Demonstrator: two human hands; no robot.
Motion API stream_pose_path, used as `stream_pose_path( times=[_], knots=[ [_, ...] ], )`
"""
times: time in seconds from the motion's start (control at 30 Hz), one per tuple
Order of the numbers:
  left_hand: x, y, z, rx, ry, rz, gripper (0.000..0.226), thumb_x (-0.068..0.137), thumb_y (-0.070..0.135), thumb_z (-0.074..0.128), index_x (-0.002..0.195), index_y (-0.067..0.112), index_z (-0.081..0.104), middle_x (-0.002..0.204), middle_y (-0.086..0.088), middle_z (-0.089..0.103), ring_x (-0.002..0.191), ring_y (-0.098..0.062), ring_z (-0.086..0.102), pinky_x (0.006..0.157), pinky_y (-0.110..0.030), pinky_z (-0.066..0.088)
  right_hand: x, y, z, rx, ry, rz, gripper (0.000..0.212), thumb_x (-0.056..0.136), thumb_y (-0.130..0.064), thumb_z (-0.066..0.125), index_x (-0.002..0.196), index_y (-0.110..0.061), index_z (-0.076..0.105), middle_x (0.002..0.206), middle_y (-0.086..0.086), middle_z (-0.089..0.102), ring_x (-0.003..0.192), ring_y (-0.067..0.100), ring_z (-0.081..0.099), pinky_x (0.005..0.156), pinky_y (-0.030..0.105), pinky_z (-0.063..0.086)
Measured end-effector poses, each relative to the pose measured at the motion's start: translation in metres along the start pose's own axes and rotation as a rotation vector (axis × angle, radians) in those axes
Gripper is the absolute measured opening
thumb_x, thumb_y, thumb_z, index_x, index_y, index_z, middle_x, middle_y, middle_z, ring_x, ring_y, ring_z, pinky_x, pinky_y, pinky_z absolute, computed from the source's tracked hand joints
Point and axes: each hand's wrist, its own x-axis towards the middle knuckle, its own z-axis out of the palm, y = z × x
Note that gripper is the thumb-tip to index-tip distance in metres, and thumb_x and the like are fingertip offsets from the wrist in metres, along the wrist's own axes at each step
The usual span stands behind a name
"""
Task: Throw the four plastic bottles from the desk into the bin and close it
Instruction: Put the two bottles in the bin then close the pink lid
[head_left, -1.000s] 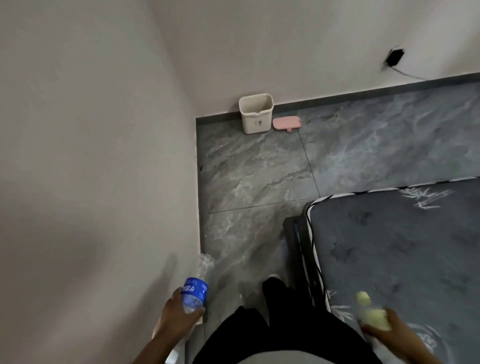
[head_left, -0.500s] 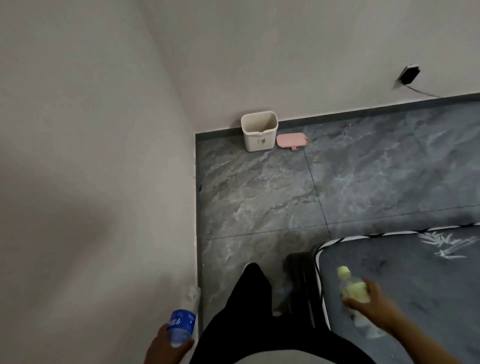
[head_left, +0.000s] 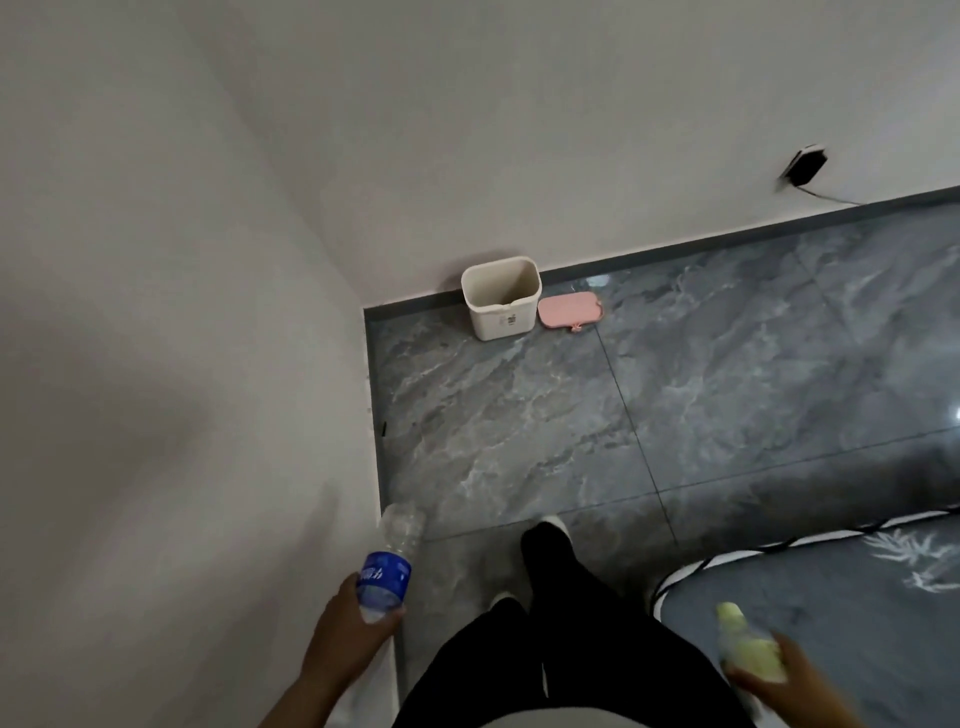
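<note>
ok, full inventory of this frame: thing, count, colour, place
bin: 1, cream, open, on floor against far wall near the corner
lid: 1, pink, flat on floor just right of bin
bottle with blue label: 1, clear, in left hand
bottle with green label: 1, pale green, in right hand
mat: 1, dark grey, white leaf print, bottom right
wall socket: 1, black, far wall, cable trailing
legs: black trousers, pale shoes, bottom centre
left hand: gripping bottle
right hand: gripping bottle
</note>
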Motion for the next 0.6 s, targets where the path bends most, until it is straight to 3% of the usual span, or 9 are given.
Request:
stream_pose_path(
  times=[0.1,0.13,0.2,0.23,0.3,0.4,0.53,0.6],
  knots=[
    [0.027,0.03,-0.003,0.016,0.0,-0.019,0.067,0.066,0.028,0.081,0.122,0.011,0.047,0.114,-0.012,0.063,0.095,-0.024,0.06,0.074,-0.026,0.038,0.027,-0.03,-0.011,0.07,-0.004,0.042,0.067,0.064,0.009,0.079,0.123,0.016,0.049,0.122,0.037,0.056,0.114,0.038,0.057,0.102,0.046,0.038],
    [0.035,0.038,-0.004,0.015,-0.003,-0.028,0.071,0.066,0.028,0.081,0.125,0.01,0.045,0.118,-0.013,0.062,0.099,-0.026,0.06,0.076,-0.026,0.038,0.035,-0.045,-0.018,0.084,-0.032,0.045,0.07,0.06,0.004,0.083,0.122,0.013,0.052,0.121,0.035,0.057,0.11,0.034,0.062,0.098,0.043,0.043],
    [0.05,0.055,-0.005,0.012,-0.017,-0.049,0.076,0.068,0.028,0.08,0.13,0.007,0.042,0.124,-0.016,0.059,0.107,-0.027,0.059,0.078,-0.026,0.038,0.057,-0.074,-0.032,0.078,-0.098,0.006,0.074,0.047,-0.014,0.092,0.112,0.004,0.062,0.112,0.025,0.066,0.089,0.008,0.07,0.083,0.023,0.052],
    [0.056,0.063,-0.007,0.013,-0.025,-0.069,0.078,0.068,0.028,0.08,0.132,0.006,0.04,0.127,-0.017,0.058,0.11,-0.028,0.058,0.079,-0.027,0.039,0.069,-0.088,-0.039,0.05,-0.09,-0.016,0.076,0.043,-0.02,0.094,0.109,0.002,0.063,0.106,0.021,0.067,0.088,0.009,0.071,0.081,0.025,0.053],
    [0.063,0.079,-0.012,-0.009,-0.057,-0.106,0.088,0.065,0.034,0.079,0.136,0.004,0.036,0.133,-0.019,0.054,0.116,-0.029,0.055,0.088,-0.032,0.042,0.084,-0.124,-0.052,-0.063,-0.054,-0.044,0.079,0.057,-0.022,0.088,0.124,-0.001,0.051,0.112,0.024,0.063,0.106,0.034,0.063,0.089,0.038,0.048],
    [0.076,0.104,-0.02,-0.059,-0.133,-0.157,0.108,0.051,0.047,0.067,0.142,0.005,0.026,0.143,-0.017,0.044,0.127,-0.029,0.047,0.104,-0.033,0.037,0.11,-0.18,-0.068,-0.182,-0.07,-0.071,0.089,0.07,-0.034,0.078,0.141,-0.009,0.031,0.13,0.024,0.054,0.116,0.039,0.055,0.086,0.037,0.041],
    [0.095,0.125,-0.029,-0.08,-0.136,-0.176,0.102,0.052,0.045,0.065,0.14,0.006,0.031,0.138,-0.018,0.048,0.125,-0.03,0.049,0.104,-0.035,0.038,0.136,-0.241,-0.076,-0.221,-0.101,-0.112,0.092,0.074,-0.038,0.074,0.145,-0.012,0.023,0.138,0.023,0.046,0.122,0.04,0.049,0.097,0.042,0.04],
    [0.108,0.136,-0.034,-0.114,-0.124,-0.176,0.077,0.063,0.033,0.073,0.133,0.018,0.046,0.125,-0.017,0.06,0.118,-0.022,0.056,0.099,-0.031,0.04,0.144,-0.265,-0.077,-0.237,-0.142,-0.099,0.094,0.074,-0.039,0.073,0.146,-0.013,0.019,0.139,0.022,0.045,0.121,0.04,0.049,0.099,0.045,0.04]
  ],
)
